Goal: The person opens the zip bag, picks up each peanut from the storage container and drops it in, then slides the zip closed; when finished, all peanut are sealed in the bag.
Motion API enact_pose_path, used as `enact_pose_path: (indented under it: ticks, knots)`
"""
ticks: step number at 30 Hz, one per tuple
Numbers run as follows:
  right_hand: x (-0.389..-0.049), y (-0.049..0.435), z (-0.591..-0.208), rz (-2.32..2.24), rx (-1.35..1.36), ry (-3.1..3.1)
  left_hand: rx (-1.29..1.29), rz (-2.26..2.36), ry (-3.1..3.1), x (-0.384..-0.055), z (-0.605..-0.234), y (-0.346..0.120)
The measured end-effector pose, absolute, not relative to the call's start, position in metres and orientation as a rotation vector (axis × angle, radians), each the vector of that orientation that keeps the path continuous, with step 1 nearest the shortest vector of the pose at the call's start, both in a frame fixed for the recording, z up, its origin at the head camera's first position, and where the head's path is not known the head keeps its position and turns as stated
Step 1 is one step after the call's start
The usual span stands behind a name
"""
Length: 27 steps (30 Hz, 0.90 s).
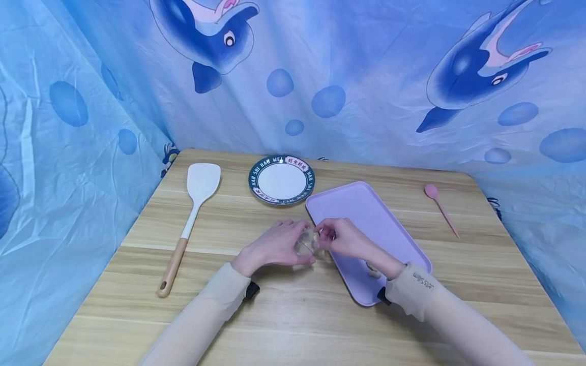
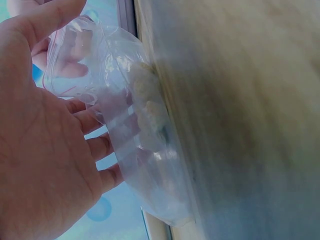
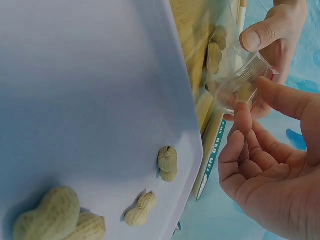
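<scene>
A clear zip-top plastic bag (image 2: 120,95) with several peanuts inside lies low over the wooden table. My left hand (image 1: 281,243) grips it near its mouth, thumb on one side and fingers on the other. At the opening, my right hand (image 1: 345,239) pinches a peanut (image 3: 245,93) between thumb and index finger, the other fingers loosely curled. Beneath the right forearm is a purple tray (image 1: 348,201). On it lie several peanuts, among them a large one (image 3: 50,215) close to the right wrist camera and a small one (image 3: 167,162) by the rim.
Behind the hands stands a round plate (image 1: 281,182) with a dark green lettered rim. A white spatula (image 1: 197,198) with a wooden handle lies at the left, and a pink spoon (image 1: 437,201) at the right. A blue dolphin-print curtain (image 1: 366,61) hangs behind the table.
</scene>
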State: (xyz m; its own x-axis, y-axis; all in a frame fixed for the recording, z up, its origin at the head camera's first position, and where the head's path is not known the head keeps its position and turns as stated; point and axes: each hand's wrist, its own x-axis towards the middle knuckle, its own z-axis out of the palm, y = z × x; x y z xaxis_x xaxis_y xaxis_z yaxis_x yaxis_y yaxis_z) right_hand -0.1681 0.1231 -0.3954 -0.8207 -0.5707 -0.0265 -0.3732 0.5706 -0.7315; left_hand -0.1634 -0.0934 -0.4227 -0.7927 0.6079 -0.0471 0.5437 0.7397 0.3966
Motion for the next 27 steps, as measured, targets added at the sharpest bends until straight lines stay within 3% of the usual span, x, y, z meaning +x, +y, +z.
enact_pose_path:
  ticks: [27]
  knots:
    - [-0.1721, 0.1297, -0.3944, -1.067, -0.855, 2.516, 0.905, 0.543, 2.763, -0.1632, -0.4216, -0.0926]
